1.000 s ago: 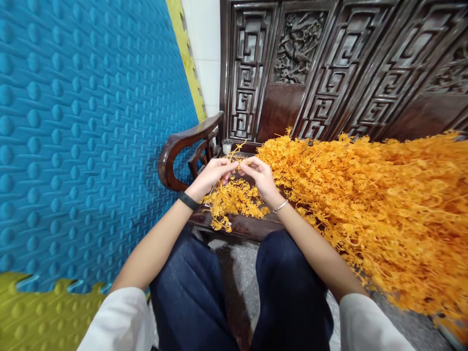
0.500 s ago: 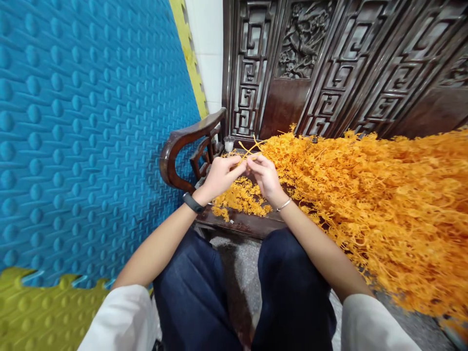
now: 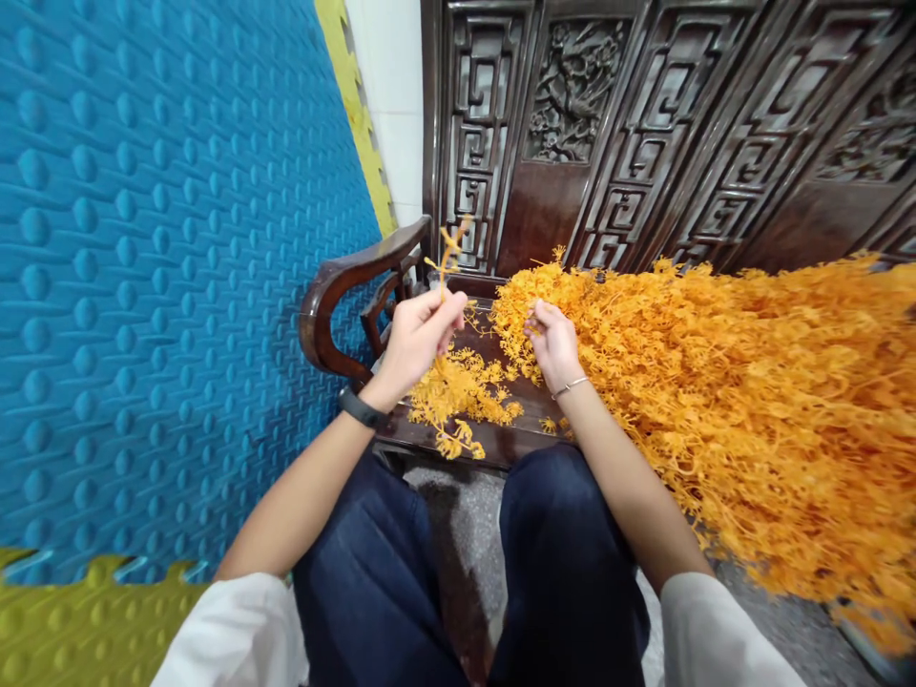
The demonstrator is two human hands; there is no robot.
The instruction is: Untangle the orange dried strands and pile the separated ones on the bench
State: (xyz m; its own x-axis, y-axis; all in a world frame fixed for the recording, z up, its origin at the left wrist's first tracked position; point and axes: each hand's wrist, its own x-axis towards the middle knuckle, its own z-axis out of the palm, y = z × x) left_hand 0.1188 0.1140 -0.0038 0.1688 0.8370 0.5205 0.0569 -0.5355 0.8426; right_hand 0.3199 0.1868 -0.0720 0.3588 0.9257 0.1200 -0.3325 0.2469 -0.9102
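My left hand (image 3: pixel 422 339) is closed round an orange-yellow plastic flower stem (image 3: pixel 449 253), whose forked tip sticks up above the fingers. Below that hand, frilly blossoms hang or lie over a small heap of orange sprigs (image 3: pixel 465 386) on the dark wooden bench seat (image 3: pixel 530 420). Apart from it, my right hand (image 3: pixel 553 345) has its fingers curled together at the left edge of a big pile of orange artificial flowers (image 3: pixel 716 363). Whatever sits between those fingertips blends into the orange behind and cannot be made out.
A curved wooden armrest (image 3: pixel 322 305) stands left of the hands, and a carved wooden backrest (image 3: pixel 558 200) rises behind the seat. Blue foam matting (image 3: pixel 178 286) covers the left side. My knees (image 3: pixel 551 487) are close to the seat's front edge.
My hands were together over crossing stems; now they are apart. The left has drawn back holding an upright stem, and the right has moved right to the big pile's edge.
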